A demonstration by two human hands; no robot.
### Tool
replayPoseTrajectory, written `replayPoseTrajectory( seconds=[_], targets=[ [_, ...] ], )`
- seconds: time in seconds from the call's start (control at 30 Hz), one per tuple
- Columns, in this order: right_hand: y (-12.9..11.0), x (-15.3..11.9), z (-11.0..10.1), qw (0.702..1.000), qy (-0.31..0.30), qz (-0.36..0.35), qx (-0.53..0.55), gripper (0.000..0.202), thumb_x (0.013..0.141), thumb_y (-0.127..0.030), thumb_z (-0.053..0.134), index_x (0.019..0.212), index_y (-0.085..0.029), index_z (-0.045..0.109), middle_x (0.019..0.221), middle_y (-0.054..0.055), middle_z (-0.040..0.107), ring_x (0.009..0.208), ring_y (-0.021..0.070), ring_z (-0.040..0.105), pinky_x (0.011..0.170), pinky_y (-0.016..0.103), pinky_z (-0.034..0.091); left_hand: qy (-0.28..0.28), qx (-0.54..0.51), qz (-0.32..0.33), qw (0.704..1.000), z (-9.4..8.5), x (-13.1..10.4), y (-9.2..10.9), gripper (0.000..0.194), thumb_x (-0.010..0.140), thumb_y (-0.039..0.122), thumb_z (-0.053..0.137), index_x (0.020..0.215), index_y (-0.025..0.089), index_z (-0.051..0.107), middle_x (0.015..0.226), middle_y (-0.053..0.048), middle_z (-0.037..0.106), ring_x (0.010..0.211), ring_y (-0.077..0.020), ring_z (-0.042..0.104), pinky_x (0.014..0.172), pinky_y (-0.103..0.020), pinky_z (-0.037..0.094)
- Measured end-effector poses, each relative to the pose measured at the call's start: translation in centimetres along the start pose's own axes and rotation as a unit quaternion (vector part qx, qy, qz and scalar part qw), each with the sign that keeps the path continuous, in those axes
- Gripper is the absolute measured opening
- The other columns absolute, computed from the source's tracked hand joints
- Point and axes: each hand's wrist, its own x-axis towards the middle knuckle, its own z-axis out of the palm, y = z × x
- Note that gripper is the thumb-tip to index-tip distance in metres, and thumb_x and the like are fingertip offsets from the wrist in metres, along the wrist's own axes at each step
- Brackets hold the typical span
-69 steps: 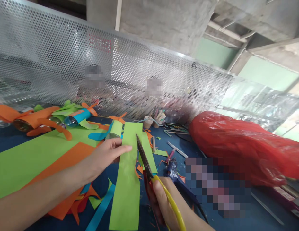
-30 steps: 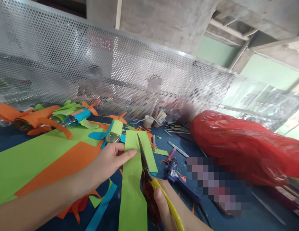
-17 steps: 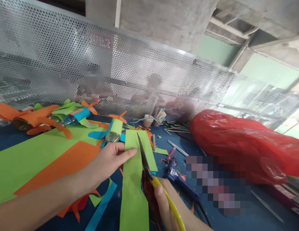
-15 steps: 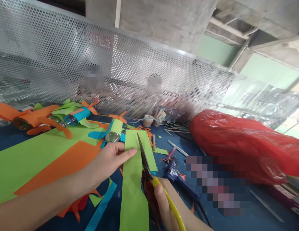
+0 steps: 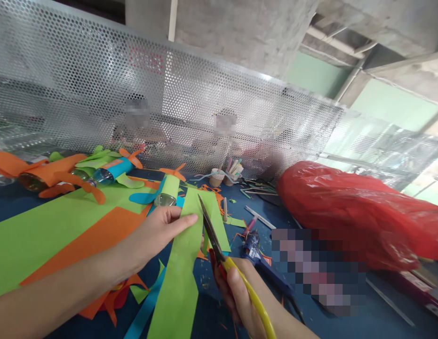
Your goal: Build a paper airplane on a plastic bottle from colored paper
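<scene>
My left hand (image 5: 172,226) pinches a long strip of green paper (image 5: 179,278) near its far end, thumb on top. In my right hand (image 5: 240,292) is a pair of scissors (image 5: 216,242) with yellow-and-red handles. Its blades lie along the strip's right edge, pointing away from me, close to my left thumb. Another green paper piece (image 5: 219,221) lies just behind the blades. Beyond my left hand stands a bottle (image 5: 169,188) wrapped in green, with blue and orange paper parts.
Large green (image 5: 24,235) and orange (image 5: 99,235) sheets lie at left, below several paper-wrapped bottles (image 5: 115,170). A blue glue gun (image 5: 264,268) and a red plastic bag (image 5: 349,212) are at right. A perforated metal screen (image 5: 204,103) stands behind, people beyond it.
The near end of the green strip has swung left, showing more table beside it. My left hand has shifted slightly left, and the scissors have turned a little.
</scene>
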Motion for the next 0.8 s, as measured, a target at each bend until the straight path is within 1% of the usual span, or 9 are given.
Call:
replayPoseTrajectory(
  seconds=[0.13,0.27,0.4,0.6,0.73,0.8],
  targets=[
    [0.0,-0.1,-0.1,1.000,-0.009,0.010,0.010,0.062,0.087,-0.076,0.018,0.064,-0.022,0.038,0.047,-0.005,0.036,0.040,0.0087,0.029,0.036,0.022,0.023,-0.007,-0.019,-0.029,0.999,-0.1,0.2,0.0,0.029,0.077,0.048,0.070,0.074,0.019,0.071,0.065,-0.002,0.071,0.051,-0.0143,0.061,0.051,-0.024,0.047],
    [0.1,0.1,-0.2,0.999,0.000,0.032,0.022,0.063,0.086,-0.077,0.022,0.065,-0.022,0.042,0.046,-0.004,0.037,0.042,0.0100,0.034,0.037,0.022,0.028,-0.037,-0.029,-0.030,0.998,-0.4,0.3,0.4,0.027,0.080,0.045,0.069,0.072,0.019,0.073,0.066,-0.003,0.074,0.053,-0.0139,0.064,0.051,-0.022,0.048],
    [-0.1,0.4,-0.6,0.998,-0.034,0.029,0.041,0.064,0.084,-0.079,0.025,0.063,-0.022,0.047,0.042,-0.003,0.035,0.042,0.0143,0.042,0.040,0.025,0.036,-0.069,0.003,-0.024,0.997,-1.1,0.6,0.8,0.027,0.082,0.044,0.067,0.076,0.019,0.075,0.068,-0.004,0.075,0.054,-0.0134,0.065,0.052,-0.021,0.049],
    [-0.7,1.0,-1.3,0.998,-0.042,0.018,0.033,0.062,0.086,-0.075,0.026,0.067,-0.022,0.051,0.042,-0.003,0.036,0.047,0.0169,0.049,0.047,0.026,0.045,-0.078,0.060,-0.024,0.995,-2.6,1.3,1.1,0.029,0.081,0.044,0.067,0.074,0.016,0.072,0.068,-0.007,0.074,0.056,-0.0165,0.066,0.055,-0.026,0.052],
    [-0.7,1.3,-1.6,0.997,-0.062,0.027,0.029,0.061,0.086,-0.074,0.029,0.062,-0.022,0.049,0.040,-0.003,0.037,0.044,0.0158,0.048,0.044,0.025,0.043,-0.103,0.090,-0.024,0.990,-3.4,1.9,1.2,0.026,0.080,0.042,0.067,0.085,0.017,0.071,0.072,-0.006,0.073,0.061,-0.0175,0.067,0.056,-0.026,0.051],
    [-0.4,1.3,-1.7,0.996,-0.064,0.041,0.036,0.060,0.086,-0.074,0.032,0.059,-0.022,0.046,0.039,-0.004,0.036,0.038,0.0127,0.043,0.040,0.023,0.039,-0.091,0.135,0.002,0.987,-3.9,2.3,1.1,0.026,0.079,0.043,0.067,0.088,0.018,0.071,0.072,-0.004,0.072,0.061,-0.0177,0.066,0.055,-0.025,0.048]
  ],
)
